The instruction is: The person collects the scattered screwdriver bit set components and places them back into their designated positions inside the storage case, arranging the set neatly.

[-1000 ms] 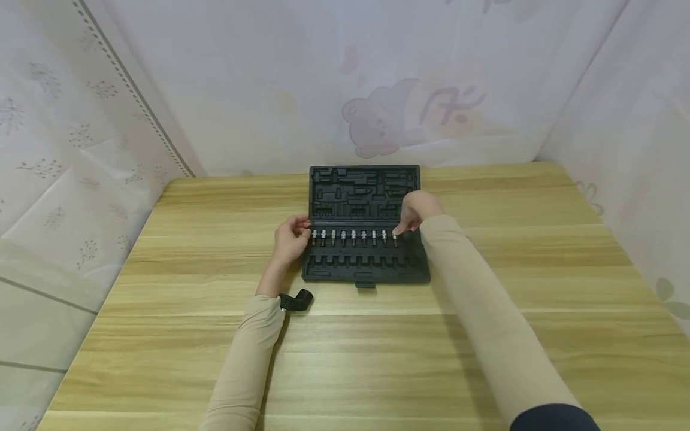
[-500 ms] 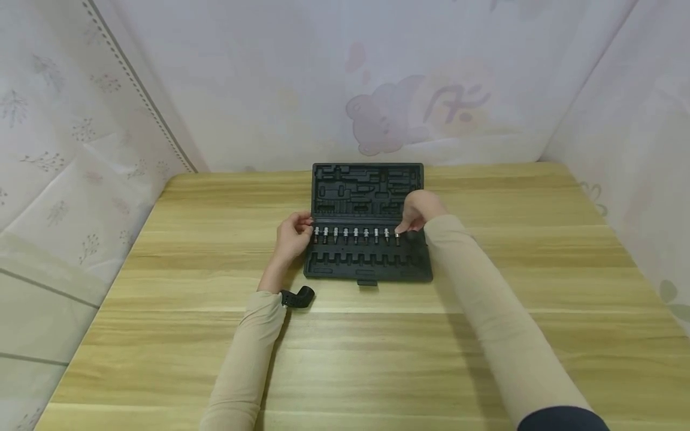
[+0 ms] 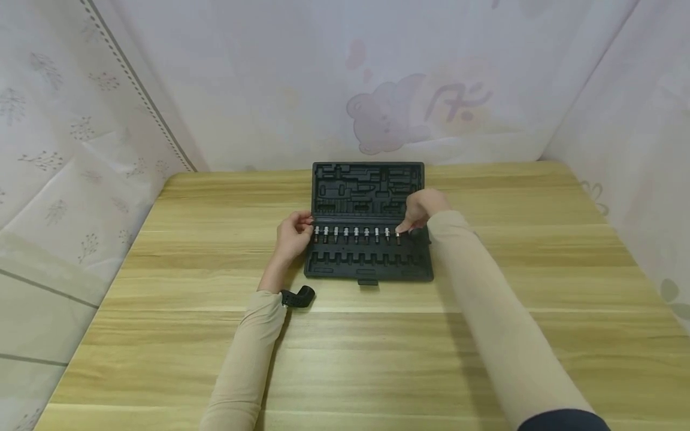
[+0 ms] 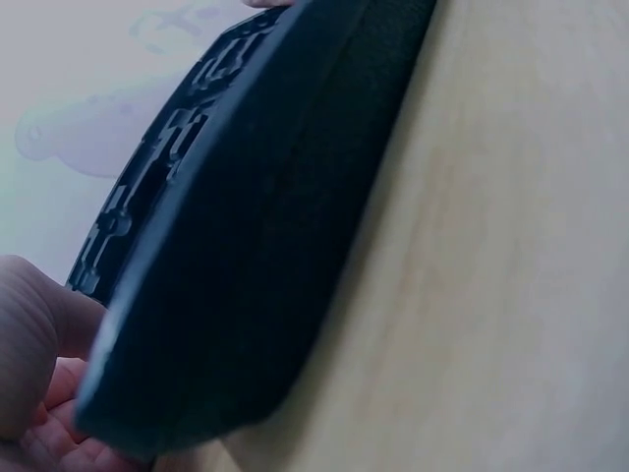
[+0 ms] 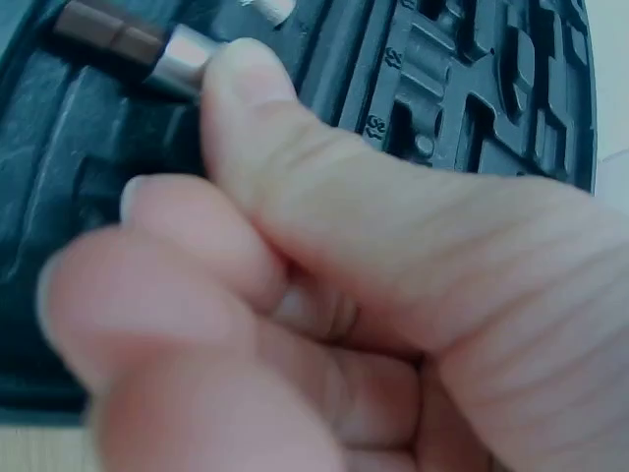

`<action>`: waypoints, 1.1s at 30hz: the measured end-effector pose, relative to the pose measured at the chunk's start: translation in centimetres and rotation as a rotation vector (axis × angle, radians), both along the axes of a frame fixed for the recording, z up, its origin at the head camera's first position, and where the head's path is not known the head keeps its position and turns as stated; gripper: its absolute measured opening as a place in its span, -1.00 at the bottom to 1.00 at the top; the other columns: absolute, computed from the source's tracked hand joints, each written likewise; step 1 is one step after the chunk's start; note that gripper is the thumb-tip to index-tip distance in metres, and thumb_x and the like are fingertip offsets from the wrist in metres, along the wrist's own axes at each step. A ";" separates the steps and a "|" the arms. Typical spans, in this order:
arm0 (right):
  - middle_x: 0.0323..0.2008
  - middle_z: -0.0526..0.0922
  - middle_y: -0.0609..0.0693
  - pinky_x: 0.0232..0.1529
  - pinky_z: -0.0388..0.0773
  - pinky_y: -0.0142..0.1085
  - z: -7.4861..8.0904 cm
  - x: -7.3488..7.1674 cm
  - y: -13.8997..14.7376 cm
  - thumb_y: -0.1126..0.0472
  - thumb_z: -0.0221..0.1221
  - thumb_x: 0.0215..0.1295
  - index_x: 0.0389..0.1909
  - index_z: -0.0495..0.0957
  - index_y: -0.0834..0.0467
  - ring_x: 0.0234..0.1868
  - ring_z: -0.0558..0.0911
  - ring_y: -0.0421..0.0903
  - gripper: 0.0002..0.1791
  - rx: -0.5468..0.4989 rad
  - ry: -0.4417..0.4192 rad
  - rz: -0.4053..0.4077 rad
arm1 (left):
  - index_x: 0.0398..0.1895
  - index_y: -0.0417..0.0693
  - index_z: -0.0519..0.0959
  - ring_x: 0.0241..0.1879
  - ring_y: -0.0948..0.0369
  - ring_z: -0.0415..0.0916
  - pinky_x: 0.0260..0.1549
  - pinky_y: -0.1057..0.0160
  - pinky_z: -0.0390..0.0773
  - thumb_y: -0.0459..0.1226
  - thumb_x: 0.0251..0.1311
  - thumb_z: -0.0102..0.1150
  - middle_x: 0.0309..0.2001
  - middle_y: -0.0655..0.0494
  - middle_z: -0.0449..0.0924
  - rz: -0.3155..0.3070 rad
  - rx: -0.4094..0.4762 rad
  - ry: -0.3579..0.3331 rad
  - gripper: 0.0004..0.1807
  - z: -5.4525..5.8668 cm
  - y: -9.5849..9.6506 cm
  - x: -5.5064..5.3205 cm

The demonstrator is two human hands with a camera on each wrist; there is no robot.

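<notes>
A black plastic tool case [image 3: 368,270] lies unfolded on the table, one moulded half behind the other. Several silver-and-dark bit sockets [image 3: 356,233] sit in a row across its front half. At the left side, my left hand [image 3: 292,240] grips the case edge; the left wrist view shows the thumb [image 4: 74,315] at the rim and fingers lower down. My right hand [image 3: 423,209] is over the right end of the row. It pinches the silver end of the last bit socket [image 5: 123,39], with its thumb [image 5: 246,88] against the metal and the index finger hidden behind.
The wooden table [image 3: 345,365] extends around the case. A patterned light curtain [image 3: 259,90] hangs behind the table's back edge. On the left wrist is a black camera mount [image 3: 298,297]. A latch tab [image 3: 368,282] juts from the case's front edge.
My right hand has shifted very slightly right at the last bit socket. The left hand keeps its place on the case, and the head view has moved a little.
</notes>
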State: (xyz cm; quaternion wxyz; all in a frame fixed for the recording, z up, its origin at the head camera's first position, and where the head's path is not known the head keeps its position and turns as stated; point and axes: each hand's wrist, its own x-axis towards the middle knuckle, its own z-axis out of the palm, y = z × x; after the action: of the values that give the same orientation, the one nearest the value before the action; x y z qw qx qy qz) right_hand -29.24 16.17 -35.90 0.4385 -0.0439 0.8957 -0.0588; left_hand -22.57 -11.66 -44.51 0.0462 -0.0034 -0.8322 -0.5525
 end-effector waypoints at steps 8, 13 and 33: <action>-0.71 0.51 -0.18 -0.48 0.40 -0.47 0.0 0.8 0.0 0.06 0.18 0.26 -0.25 0.54 0.31 -0.67 0.36 -0.32 -0.67 -0.163 -0.044 -0.153 | 0.03 -0.42 0.48 -0.19 -0.04 0.50 -0.21 0.24 0.49 -0.56 0.10 -0.03 -0.16 -0.25 0.56 -0.007 -0.006 0.002 -0.63 0.1 0.0 0.0; -0.74 0.50 -0.18 -0.46 0.43 -0.46 0.2 0.7 -0.4 0.04 0.20 0.24 -0.27 0.56 0.30 -0.68 0.39 -0.32 -0.65 -0.104 -0.006 -0.121 | 0.03 -0.41 0.48 -0.19 -0.03 0.50 -0.23 0.26 0.48 -0.55 0.12 -0.03 -0.16 -0.24 0.56 -0.006 0.000 -0.012 -0.63 0.1 0.0 0.0; -0.60 0.58 -0.23 0.13 0.39 -0.23 -0.2 -0.7 -2.0 -0.13 0.22 0.16 -0.45 0.64 0.06 -0.34 0.55 -0.25 -0.68 0.186 -0.026 -0.102 | 0.03 -0.40 0.48 -0.18 -0.04 0.51 -0.18 0.20 0.48 -0.55 0.12 -0.01 -0.15 -0.24 0.56 -0.003 -0.001 -0.011 -0.64 0.0 -0.1 -0.1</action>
State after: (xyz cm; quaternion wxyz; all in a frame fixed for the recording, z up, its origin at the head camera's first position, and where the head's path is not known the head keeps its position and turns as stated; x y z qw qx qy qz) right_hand -29.98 14.21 -36.13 0.4486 0.0434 0.8927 0.0020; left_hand -22.63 -11.74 -44.52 0.0408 -0.0018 -0.8327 -0.5523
